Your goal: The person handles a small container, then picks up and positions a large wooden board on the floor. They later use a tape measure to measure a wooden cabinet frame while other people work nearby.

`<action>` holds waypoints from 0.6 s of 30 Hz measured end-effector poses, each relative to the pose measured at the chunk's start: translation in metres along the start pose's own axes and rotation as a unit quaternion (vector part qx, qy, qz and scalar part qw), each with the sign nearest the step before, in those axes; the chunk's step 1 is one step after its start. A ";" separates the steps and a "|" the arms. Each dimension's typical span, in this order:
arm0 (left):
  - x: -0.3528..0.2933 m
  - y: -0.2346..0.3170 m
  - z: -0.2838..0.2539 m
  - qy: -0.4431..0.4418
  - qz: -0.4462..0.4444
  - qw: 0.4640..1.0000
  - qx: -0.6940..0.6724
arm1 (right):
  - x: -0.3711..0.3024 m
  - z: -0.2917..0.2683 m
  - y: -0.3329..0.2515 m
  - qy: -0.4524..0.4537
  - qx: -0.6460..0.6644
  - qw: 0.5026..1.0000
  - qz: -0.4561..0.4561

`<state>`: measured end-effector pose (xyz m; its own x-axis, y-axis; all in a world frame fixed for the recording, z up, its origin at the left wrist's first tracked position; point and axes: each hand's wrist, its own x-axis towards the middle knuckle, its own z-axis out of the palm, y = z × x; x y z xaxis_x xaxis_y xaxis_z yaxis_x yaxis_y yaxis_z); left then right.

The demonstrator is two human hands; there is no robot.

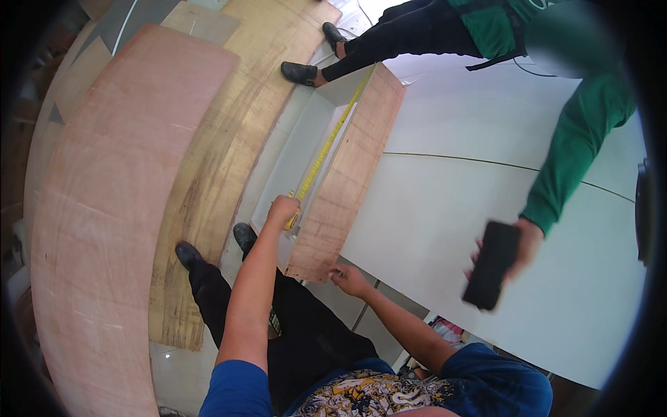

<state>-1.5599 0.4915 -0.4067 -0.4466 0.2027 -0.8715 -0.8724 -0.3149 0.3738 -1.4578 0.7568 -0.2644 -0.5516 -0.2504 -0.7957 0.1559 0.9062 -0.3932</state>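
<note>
My left hand (283,210) grips the near end of a yellow tape measure (325,149). The tape runs along the top edge of a plywood box panel (351,163) toward its far end. My right hand (349,280) rests with its fingers on the near lower corner of that brown panel. The box stands on edge against a white board, and its white inside (300,149) faces left.
A large white board (479,222) lies to the right. A person in a green sleeve (577,149) leans over it and holds a black phone (492,264). Stacked plywood sheets (125,194) lie on the left. My black shoes (191,256) stand on pale tiles.
</note>
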 end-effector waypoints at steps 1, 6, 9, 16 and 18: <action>0.000 -0.003 0.003 0.012 -0.005 1.000 0.023 | -0.002 0.004 0.000 -0.003 0.005 1.000 0.002; 0.028 -0.010 -0.011 0.116 0.083 0.973 0.183 | 0.002 -0.004 -0.031 -0.017 -0.084 0.993 -0.078; 0.021 -0.035 0.010 0.089 0.038 0.978 0.186 | -0.029 0.011 -0.010 -0.063 -0.093 0.994 0.000; 0.006 -0.004 0.007 0.074 -0.004 0.997 0.033 | -0.034 -0.046 -0.053 -0.034 -0.130 0.990 -0.049; -0.010 -0.011 0.010 0.069 -0.047 0.996 0.019 | -0.037 -0.051 -0.042 -0.021 -0.127 0.990 -0.052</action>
<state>-1.5474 0.5023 -0.3990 -0.3334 0.0988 -0.9376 -0.9169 -0.2657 0.2980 -1.4863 0.7450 -0.1949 -0.5180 -0.3556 -0.7779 -0.1134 0.9300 -0.3496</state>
